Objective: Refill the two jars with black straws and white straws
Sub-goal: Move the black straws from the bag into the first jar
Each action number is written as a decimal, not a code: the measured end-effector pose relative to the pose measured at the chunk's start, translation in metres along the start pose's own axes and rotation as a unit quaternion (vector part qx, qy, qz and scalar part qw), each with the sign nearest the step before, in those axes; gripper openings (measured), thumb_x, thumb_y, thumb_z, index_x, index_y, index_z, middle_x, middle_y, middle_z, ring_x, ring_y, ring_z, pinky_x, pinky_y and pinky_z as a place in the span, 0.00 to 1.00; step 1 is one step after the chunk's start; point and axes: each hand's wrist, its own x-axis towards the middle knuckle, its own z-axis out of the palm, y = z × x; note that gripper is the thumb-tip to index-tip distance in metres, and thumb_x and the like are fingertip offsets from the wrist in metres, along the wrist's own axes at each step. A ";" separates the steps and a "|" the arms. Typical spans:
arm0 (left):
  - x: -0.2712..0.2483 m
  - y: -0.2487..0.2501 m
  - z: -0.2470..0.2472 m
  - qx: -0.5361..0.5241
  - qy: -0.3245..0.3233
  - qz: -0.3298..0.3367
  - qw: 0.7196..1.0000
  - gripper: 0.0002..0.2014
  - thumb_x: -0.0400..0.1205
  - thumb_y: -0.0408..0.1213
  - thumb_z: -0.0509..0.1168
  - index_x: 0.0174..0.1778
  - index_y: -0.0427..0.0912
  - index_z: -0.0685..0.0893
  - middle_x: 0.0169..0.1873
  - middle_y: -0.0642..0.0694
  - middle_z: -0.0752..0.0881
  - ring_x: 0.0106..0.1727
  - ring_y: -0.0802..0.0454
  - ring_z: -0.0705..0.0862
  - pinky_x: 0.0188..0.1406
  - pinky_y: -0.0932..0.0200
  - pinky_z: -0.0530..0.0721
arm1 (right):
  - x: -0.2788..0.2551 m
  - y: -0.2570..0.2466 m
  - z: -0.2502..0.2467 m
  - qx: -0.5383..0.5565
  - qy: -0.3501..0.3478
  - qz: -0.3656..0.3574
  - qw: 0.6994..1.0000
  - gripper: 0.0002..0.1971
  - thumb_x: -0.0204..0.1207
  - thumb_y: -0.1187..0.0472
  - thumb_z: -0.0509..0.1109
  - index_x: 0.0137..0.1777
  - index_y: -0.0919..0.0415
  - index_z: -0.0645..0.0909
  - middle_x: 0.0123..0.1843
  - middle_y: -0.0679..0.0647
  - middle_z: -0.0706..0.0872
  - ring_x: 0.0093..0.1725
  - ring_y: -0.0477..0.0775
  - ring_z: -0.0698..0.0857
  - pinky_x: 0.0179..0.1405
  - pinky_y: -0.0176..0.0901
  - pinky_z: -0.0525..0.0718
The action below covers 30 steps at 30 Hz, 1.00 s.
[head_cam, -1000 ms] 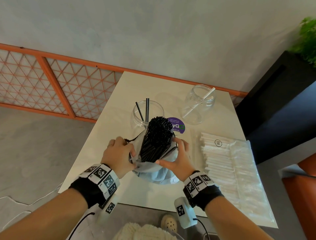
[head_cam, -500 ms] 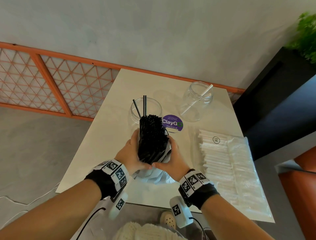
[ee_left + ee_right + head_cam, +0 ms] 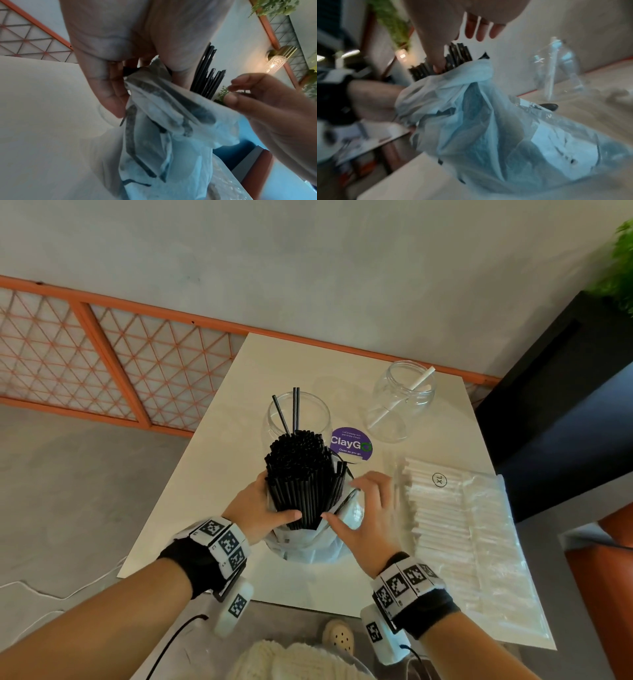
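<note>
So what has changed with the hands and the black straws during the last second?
The left hand left the plastic bag and now grips the black straws. The right hand let go, its fingers spread. Both jars and the white straws stayed in place.

Black straws [image 3: 301, 474]: smooth plastic, slight sheen, bundled upright. Bag [image 3: 318, 542] round the bundle's lower end: thin crinkled translucent plastic, whitish-blue. Jar [image 3: 274, 419] just behind the bundle: clear glossy, glass or plastic cannot tell. Second jar [image 3: 404, 402] right of the bundle: same clear glossy look. White straws [image 3: 442, 518] right of the bundle: matt paper-like wraps inside a shiny clear plastic pack. Desk [image 3: 205, 491]: smooth off-white, soft sheen. Purple sticker [image 3: 349, 444] just right of the bundle's top: flat print. Wall [image 3: 308, 268] behind: matt grey.
</note>
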 end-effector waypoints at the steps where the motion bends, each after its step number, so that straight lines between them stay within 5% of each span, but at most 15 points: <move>1: 0.000 -0.001 0.000 0.000 -0.005 -0.001 1.000 0.38 0.69 0.46 0.78 0.73 0.46 0.69 0.61 0.49 0.83 0.63 0.49 0.81 0.59 0.58 0.76 | -0.002 -0.004 -0.001 -0.011 0.001 -0.060 0.998 0.19 0.70 0.47 0.74 0.57 0.55 0.76 0.57 0.53 0.79 0.57 0.53 0.76 0.58 0.44 0.75; 4: 0.000 -0.003 0.001 0.000 -0.009 0.011 1.000 0.45 0.63 0.51 0.78 0.75 0.48 0.65 0.63 0.48 0.81 0.65 0.48 0.80 0.65 0.48 0.78 | -0.008 -0.010 0.007 -0.078 -0.112 -0.205 0.969 0.09 0.77 0.53 0.67 0.53 0.53 0.82 0.50 0.47 0.86 0.52 0.51 0.80 0.53 0.45 0.75; 6: -0.002 -0.003 0.001 -0.001 0.021 0.000 1.000 0.53 0.62 0.55 0.77 0.80 0.51 0.56 0.70 0.46 0.74 0.70 0.48 0.75 0.69 0.46 0.75 | -0.007 -0.009 0.013 -0.126 -0.214 -0.205 0.947 0.13 0.78 0.53 0.59 0.54 0.52 0.83 0.47 0.45 0.87 0.46 0.51 0.83 0.51 0.42 0.70; 9: -0.013 0.002 -0.002 -0.065 0.019 -0.182 0.981 0.58 0.66 0.57 0.77 0.82 0.54 0.43 0.74 0.39 0.67 0.67 0.41 0.76 0.58 0.45 0.81 | 0.003 -0.008 0.012 -0.142 -0.307 -0.153 0.929 0.20 0.79 0.55 0.50 0.57 0.52 0.84 0.48 0.47 0.88 0.43 0.54 0.87 0.49 0.45 0.71; 12: -0.026 0.008 0.003 -0.216 -0.163 -0.353 0.896 0.39 0.72 0.62 0.68 0.74 0.45 0.64 0.64 0.38 0.77 0.52 0.38 0.86 0.54 0.41 0.85 | 0.012 -0.012 0.009 -0.148 -0.371 -0.128 0.908 0.20 0.82 0.61 0.53 0.72 0.51 0.74 0.60 0.49 0.85 0.55 0.56 0.85 0.57 0.47 0.68; 14: -0.028 0.011 0.011 -0.278 -0.181 -0.347 0.877 0.26 0.78 0.53 0.67 0.66 0.40 0.74 0.60 0.37 0.81 0.48 0.39 0.88 0.56 0.43 0.85 | 0.015 -0.016 0.009 -0.152 -0.381 -0.113 0.905 0.21 0.82 0.62 0.55 0.75 0.49 0.69 0.61 0.50 0.85 0.56 0.55 0.84 0.59 0.46 0.65; 19: -0.024 0.017 0.020 -0.252 -0.125 -0.275 0.919 0.11 0.80 0.24 0.59 0.57 0.36 0.78 0.48 0.39 0.84 0.43 0.47 0.84 0.55 0.49 0.83 | 0.016 -0.015 0.009 -0.170 -0.402 -0.075 0.897 0.21 0.82 0.54 0.60 0.76 0.47 0.68 0.66 0.49 0.83 0.66 0.55 0.75 0.66 0.47 0.62; 23: -0.020 0.018 0.019 -0.196 -0.112 -0.245 0.943 0.20 0.79 0.21 0.60 0.66 0.38 0.74 0.57 0.37 0.80 0.53 0.44 0.81 0.49 0.51 0.86 | 0.014 -0.016 0.007 -0.158 -0.423 -0.052 0.891 0.22 0.78 0.46 0.65 0.71 0.47 0.74 0.63 0.47 0.83 0.66 0.54 0.70 0.64 0.49 0.62; 25: -0.021 0.020 0.020 -0.223 -0.129 -0.239 0.936 0.21 0.79 0.19 0.58 0.67 0.37 0.73 0.62 0.36 0.78 0.60 0.42 0.79 0.54 0.50 0.83 | 0.012 -0.017 0.007 -0.148 -0.419 -0.043 0.895 0.18 0.79 0.47 0.64 0.67 0.47 0.77 0.60 0.46 0.84 0.64 0.53 0.71 0.63 0.49 0.62; 30: -0.016 0.019 0.018 -0.139 -0.108 -0.157 0.972 0.18 0.73 0.22 0.63 0.39 0.54 0.72 0.43 0.44 0.80 0.49 0.45 0.80 0.56 0.44 0.85 | 0.013 -0.014 0.007 -0.101 -0.399 0.007 0.911 0.19 0.82 0.59 0.54 0.71 0.45 0.74 0.55 0.49 0.86 0.60 0.54 0.78 0.56 0.44 0.60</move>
